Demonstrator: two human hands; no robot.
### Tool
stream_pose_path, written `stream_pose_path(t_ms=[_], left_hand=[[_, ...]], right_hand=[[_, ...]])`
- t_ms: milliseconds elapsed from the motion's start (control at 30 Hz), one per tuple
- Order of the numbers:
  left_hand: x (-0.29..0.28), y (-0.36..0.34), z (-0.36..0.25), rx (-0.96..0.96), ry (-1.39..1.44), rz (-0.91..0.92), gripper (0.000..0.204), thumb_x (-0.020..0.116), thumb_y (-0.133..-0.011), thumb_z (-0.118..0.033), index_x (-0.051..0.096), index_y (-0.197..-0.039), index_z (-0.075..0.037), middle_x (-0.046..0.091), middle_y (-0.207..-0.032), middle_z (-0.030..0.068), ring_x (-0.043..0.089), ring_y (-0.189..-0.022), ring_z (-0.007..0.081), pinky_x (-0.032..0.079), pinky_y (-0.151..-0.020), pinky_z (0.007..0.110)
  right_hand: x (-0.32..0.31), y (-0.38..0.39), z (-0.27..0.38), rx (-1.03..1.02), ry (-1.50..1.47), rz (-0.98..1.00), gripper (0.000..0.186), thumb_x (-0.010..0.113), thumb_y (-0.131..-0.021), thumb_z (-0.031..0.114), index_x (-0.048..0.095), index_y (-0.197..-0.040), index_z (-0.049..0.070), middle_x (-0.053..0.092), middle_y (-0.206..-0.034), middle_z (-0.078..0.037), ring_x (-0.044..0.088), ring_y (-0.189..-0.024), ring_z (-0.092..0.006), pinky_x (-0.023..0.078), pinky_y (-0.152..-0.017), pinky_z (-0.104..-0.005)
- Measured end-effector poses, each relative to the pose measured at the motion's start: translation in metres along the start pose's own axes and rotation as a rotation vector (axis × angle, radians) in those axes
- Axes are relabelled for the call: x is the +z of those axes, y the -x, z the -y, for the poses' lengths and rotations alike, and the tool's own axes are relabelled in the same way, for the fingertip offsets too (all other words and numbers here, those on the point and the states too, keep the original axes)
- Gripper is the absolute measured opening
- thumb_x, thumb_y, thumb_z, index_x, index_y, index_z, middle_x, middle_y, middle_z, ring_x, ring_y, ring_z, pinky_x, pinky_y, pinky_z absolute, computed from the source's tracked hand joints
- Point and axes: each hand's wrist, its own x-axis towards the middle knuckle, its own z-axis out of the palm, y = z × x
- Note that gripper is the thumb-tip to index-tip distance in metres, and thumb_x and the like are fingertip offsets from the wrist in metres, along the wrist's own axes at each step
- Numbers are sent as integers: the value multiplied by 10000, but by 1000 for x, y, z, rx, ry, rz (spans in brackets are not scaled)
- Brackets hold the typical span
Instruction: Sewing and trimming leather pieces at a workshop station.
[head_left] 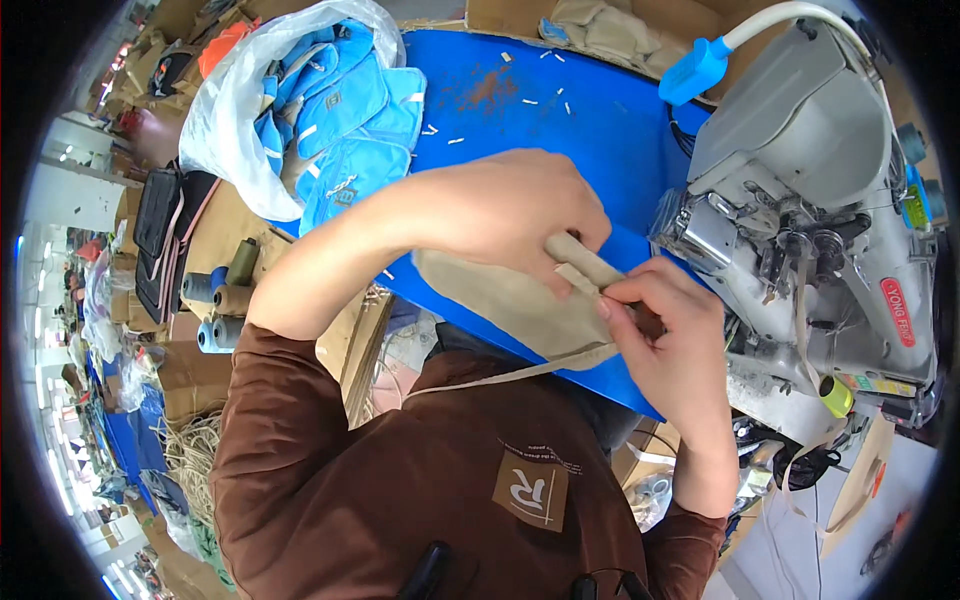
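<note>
A beige fabric piece [500, 300] hangs over the near edge of the blue tabletop [610, 150], partly rolled or folded at its upper right. My left hand [515, 205] is closed over its upper part, the fingers curled around the rolled edge and partly hidden. At that fold's right end, my right hand [670, 320] pinches the cloth between thumb and fingertips. From the fabric's lower corner a narrow beige strip [500, 378] trails left across my brown top.
Right of my hands stands a grey sewing machine [800, 150], with a blue-headed lamp [695, 72] above. Blue fabric pieces [350, 110] spill from a clear plastic bag [225, 130] at the far left. Thread spools [232, 300] stand left; thread scraps and reddish crumbs [492, 90] lie on the tabletop.
</note>
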Motion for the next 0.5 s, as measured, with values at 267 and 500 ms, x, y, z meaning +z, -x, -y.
stream_pose_path(t_ms=[267, 500], left_hand=[[9, 6, -6, 97, 100, -268, 80, 718, -828, -32, 677, -886, 4, 613, -834, 105, 628, -749, 282, 476, -616, 353], [-1, -8, -12, 153, 137, -136, 75, 711, -854, -43, 679, -900, 6, 604, -823, 91, 607, -731, 255, 451, -604, 324]], right_hand=[[-18, 11, -1, 148, 2, 11, 76, 717, -832, -42, 650, -850, -11, 623, -740, -28, 515, -576, -58, 385, -518, -209], [-22, 17, -3, 248, -93, -32, 120, 726, -849, -5, 611, -816, -19, 546, -609, -45, 434, -495, -81, 323, -467, -259]])
